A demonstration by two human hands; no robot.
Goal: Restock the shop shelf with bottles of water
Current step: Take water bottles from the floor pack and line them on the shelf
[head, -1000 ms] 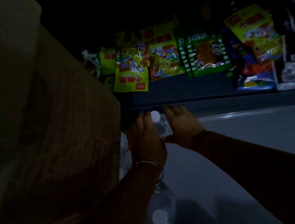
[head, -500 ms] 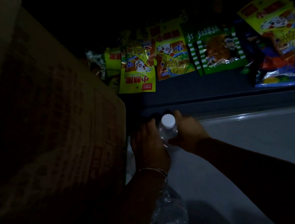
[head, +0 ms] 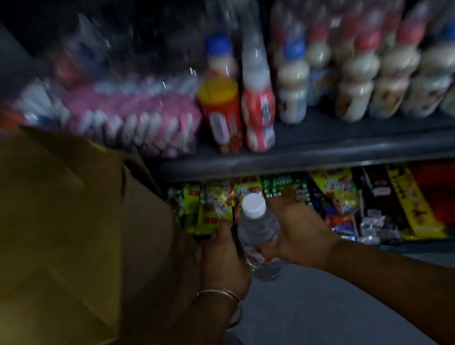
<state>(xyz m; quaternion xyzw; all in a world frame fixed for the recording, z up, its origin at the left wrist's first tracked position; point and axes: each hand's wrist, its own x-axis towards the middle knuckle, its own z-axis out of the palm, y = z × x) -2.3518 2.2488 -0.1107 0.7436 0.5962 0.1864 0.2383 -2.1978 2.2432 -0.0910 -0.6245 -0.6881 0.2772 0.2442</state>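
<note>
1. Box (head: 50,238): left of the hands.
2. Left hand (head: 224,258) and right hand (head: 298,234): both clasp one bottle (head: 258,236), upright, cap up.
3. Shelf (head: 337,151): above and ahead, crowded with drinks.

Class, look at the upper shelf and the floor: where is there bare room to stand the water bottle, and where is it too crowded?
Bare room: the dark shelf's front strip, before the blurred pale bottles and right of the red yellow-capped bottle; also the grey floor beneath both hands. Crowded: the shelf's left, filled by pink wrapped packs, and the lower snack-packet row.
</note>
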